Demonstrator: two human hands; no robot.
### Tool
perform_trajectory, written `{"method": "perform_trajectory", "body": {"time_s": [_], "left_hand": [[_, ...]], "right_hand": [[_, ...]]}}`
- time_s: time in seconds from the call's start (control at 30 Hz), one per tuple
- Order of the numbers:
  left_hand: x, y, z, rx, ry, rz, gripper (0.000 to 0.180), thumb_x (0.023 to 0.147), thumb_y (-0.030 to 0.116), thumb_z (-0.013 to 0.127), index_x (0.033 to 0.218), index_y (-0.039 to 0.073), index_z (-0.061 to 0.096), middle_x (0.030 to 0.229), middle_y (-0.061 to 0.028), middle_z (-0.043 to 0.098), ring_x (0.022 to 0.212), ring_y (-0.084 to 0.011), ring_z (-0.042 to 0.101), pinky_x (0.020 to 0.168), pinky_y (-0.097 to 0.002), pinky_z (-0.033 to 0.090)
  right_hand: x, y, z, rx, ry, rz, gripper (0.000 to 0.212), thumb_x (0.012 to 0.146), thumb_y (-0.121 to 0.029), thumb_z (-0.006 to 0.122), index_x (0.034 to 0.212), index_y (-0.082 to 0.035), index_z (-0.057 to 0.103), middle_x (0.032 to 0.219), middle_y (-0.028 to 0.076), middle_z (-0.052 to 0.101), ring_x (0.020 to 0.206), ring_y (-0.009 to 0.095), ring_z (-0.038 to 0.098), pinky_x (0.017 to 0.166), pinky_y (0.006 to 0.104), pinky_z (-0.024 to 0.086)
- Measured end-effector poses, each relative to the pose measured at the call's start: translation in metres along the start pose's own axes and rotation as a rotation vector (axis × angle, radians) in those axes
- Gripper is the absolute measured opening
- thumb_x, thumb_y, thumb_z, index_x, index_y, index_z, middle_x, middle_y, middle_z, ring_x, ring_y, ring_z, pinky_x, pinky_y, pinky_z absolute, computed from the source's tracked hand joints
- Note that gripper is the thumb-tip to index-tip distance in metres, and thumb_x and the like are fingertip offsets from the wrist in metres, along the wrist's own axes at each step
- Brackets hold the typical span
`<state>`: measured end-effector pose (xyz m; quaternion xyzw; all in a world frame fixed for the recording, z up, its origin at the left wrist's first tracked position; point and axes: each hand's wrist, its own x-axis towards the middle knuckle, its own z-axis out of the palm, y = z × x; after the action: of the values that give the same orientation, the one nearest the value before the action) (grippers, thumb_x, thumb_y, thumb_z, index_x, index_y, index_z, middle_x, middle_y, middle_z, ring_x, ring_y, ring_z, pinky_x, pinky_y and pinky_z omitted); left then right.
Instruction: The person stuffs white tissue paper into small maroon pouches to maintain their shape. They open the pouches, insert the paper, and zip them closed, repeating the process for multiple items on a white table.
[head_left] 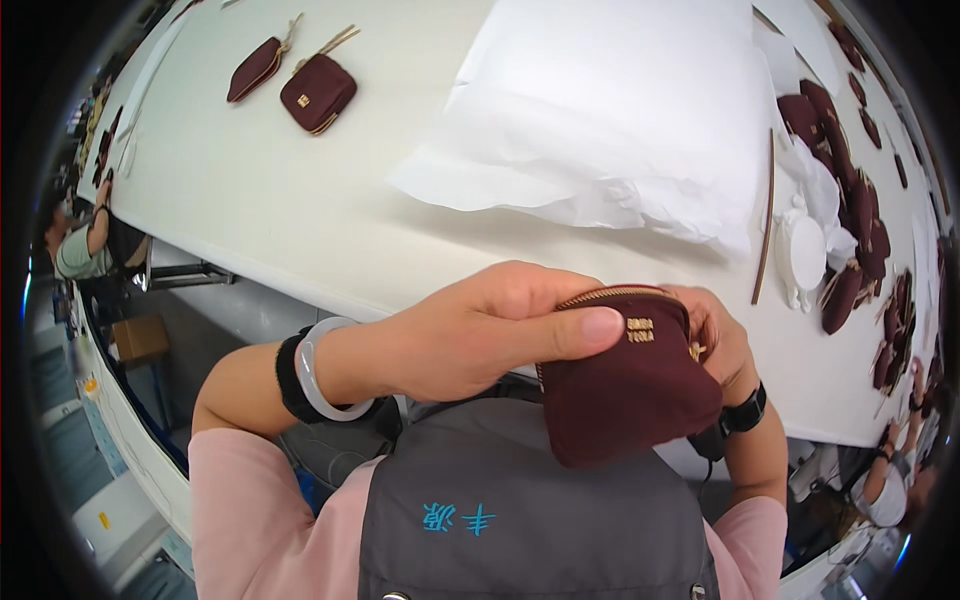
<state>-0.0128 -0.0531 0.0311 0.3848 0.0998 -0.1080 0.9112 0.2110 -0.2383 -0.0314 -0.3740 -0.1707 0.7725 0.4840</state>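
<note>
A small burgundy zip pouch (635, 395) is held up in front of my apron, over the near edge of the table. My left hand (500, 325) grips it from the left, with the thumb pressed on its front beside a small gold emblem. Behind the pouch's right side, my right hand (715, 330) closes on it near the gold zipper pull; part of its fingers is hidden. A gold-toothed zipper runs along the pouch's upper edge. Two similar burgundy pouches, one flat (255, 70) and one emblem-side up (319, 95), lie at the far left with beige cords.
White sheets of paper (610, 110) cover the table's middle. To the right are a thin brown strip (765, 215), a round white object (800, 250) and a heap of burgundy pouches (860, 210). Other people sit at the left (85, 245) and right (885, 490) edges.
</note>
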Motion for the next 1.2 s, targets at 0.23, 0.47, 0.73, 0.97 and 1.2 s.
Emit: {"method": "perform_trajectory", "body": {"time_s": [0.23, 0.47, 0.73, 0.97, 1.2], "left_hand": [[0.008, 0.002, 0.001, 1.283, 0.084, 0.232, 0.026, 0.106, 0.029, 0.058, 0.114, 0.005, 0.063, 0.083, -0.0076, 0.064, 0.071, -0.0239, 0.060, 0.074, -0.0361, 0.048], [0.016, -0.006, -0.012, 1.650, 0.082, 0.460, 0.014, 0.094, 0.020, 0.066, 0.094, 0.007, 0.062, 0.067, -0.0052, 0.055, 0.062, -0.0232, 0.057, 0.075, -0.0354, 0.049], [-0.005, -0.022, -0.059, 1.925, 0.019, 0.827, 0.008, 0.081, 0.007, 0.070, 0.087, 0.007, 0.065, 0.074, -0.0015, 0.052, 0.073, -0.0168, 0.060, 0.109, -0.0495, 0.046], [-0.025, -0.057, -0.061, 1.937, 0.459, 0.922, 0.021, 0.075, 0.008, 0.073, 0.096, 0.008, 0.073, 0.087, -0.0009, 0.062, 0.081, -0.0171, 0.061, 0.097, -0.0464, 0.044], [-0.028, -0.068, -0.053, 1.969, 0.531, 0.943, 0.025, 0.073, 0.009, 0.073, 0.097, 0.010, 0.075, 0.092, 0.0009, 0.067, 0.081, -0.0163, 0.061, 0.084, -0.0358, 0.038]], "right_hand": [[0.003, -0.045, 0.002, -0.583, 0.168, -0.266, 0.094, 0.056, -0.036, 0.100, 0.131, 0.005, 0.062, 0.116, 0.015, 0.073, 0.103, 0.021, 0.070, 0.089, 0.0336, 0.054], [0.018, -0.020, 0.080, -0.739, 0.346, -0.385, 0.055, 0.073, -0.006, 0.093, 0.117, -0.003, 0.059, 0.108, 0.011, 0.072, 0.107, 0.018, 0.067, 0.093, 0.0314, 0.053], [0.017, -0.026, 0.074, -1.595, 0.313, -1.020, 0.032, 0.074, -0.005, 0.086, 0.103, -0.003, 0.072, 0.086, 0.009, 0.072, 0.077, 0.027, 0.069, 0.072, 0.0377, 0.055], [0.053, -0.030, 0.034, -2.132, 0.629, -0.665, 0.063, 0.083, -0.012, 0.079, 0.143, -0.014, 0.059, 0.146, 0.015, 0.054, 0.127, 0.035, 0.054, 0.105, 0.0512, 0.043], [0.081, -0.022, -0.036, -2.189, 0.682, -0.540, 0.053, 0.092, -0.006, 0.066, 0.142, -0.017, 0.059, 0.121, 0.014, 0.058, 0.093, 0.029, 0.064, 0.079, 0.0368, 0.054]]}}
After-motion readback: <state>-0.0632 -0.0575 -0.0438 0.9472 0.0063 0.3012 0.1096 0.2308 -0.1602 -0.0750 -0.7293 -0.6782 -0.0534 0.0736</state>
